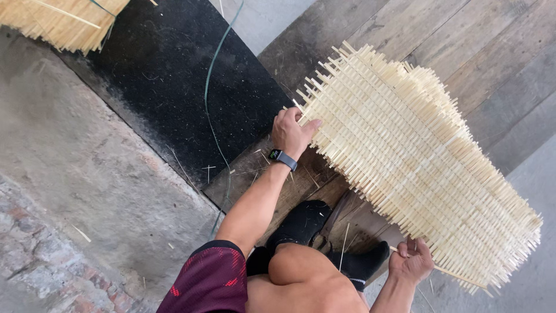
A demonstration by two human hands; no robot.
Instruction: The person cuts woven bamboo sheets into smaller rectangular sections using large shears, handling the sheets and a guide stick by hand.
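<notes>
Sticks, thin and pale, are woven into a big flat bamboo mat (417, 156). The mat lies slanted over the wooden planks (463, 35), with lots of short stick ends poking out all round its edge.

The left hand (292, 132) is at the near top corner of the mat. Its fingers (310, 124) curl over the edge there and hold the stick ends. The right hand (411, 261) is under the low edge of the mat. Its fingers are bent up round the stick ends, and a loose stick (457, 275) runs out just past them. I cannot tell if that stick is pinched or only touching.

To hold this well, I think the grip should be soft and spread over many sticks, because one thin stick could snap or slide out. Both hands should move together so the mat stays flat and does not twist.

The stick ends are sharp, so they could poke the fingers. Beside the left fingers is a black rubber sheet (174, 75) with a green cord (211, 87) across it, which the mat could catch on. Below the hands are the person's feet in black socks (301, 223), close under the mat. Past the far side of the mat the planks give more room. A bundle of sticks (58, 20) lies well apart, beyond the black sheet.
</notes>
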